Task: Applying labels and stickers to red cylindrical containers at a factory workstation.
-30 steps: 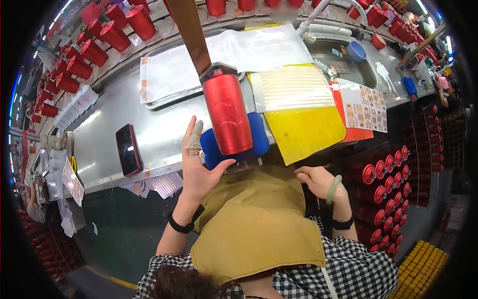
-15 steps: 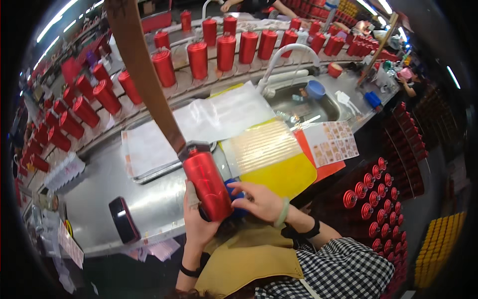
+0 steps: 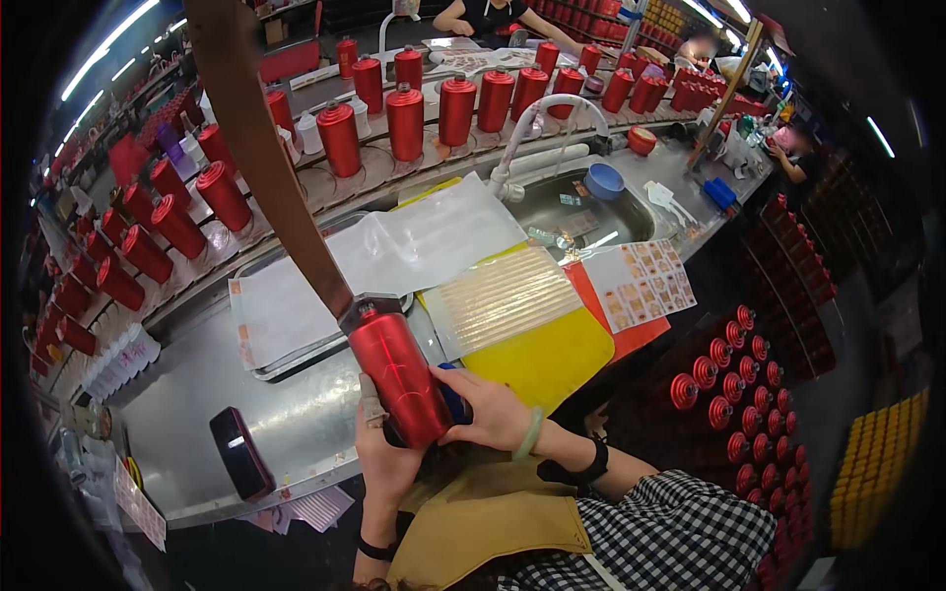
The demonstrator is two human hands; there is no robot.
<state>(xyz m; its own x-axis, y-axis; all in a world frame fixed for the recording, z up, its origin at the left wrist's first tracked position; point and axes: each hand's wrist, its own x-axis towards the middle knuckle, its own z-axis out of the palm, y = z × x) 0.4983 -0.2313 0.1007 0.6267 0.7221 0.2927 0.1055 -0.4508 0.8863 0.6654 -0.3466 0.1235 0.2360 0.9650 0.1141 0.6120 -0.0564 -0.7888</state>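
Both my hands hold a shiny red metal bottle (image 3: 399,374) tilted over the steel table's front edge. My left hand (image 3: 384,458) cups its lower end from below, a bandage on one finger. My right hand (image 3: 490,409), with a pale green bangle on the wrist, grips its right side, with something blue (image 3: 453,402) showing between it and the bottle. A long brown strap (image 3: 266,158) runs from the bottle's top up to the upper left. A tan apron (image 3: 493,522) covers my lap.
A yellow sheet (image 3: 547,360) and clear plastic sheets (image 3: 434,236) lie on the steel table (image 3: 197,404); a black phone (image 3: 241,453) lies at front left. Rows of red bottles (image 3: 404,118) line the back, a sink (image 3: 576,212) is behind, red spools (image 3: 734,379) at right. A person (image 3: 493,15) works opposite.
The view swung up and back. My right hand came up from my lap and took hold of the bottle's side; the bottle tilted and sank toward the table's front edge.
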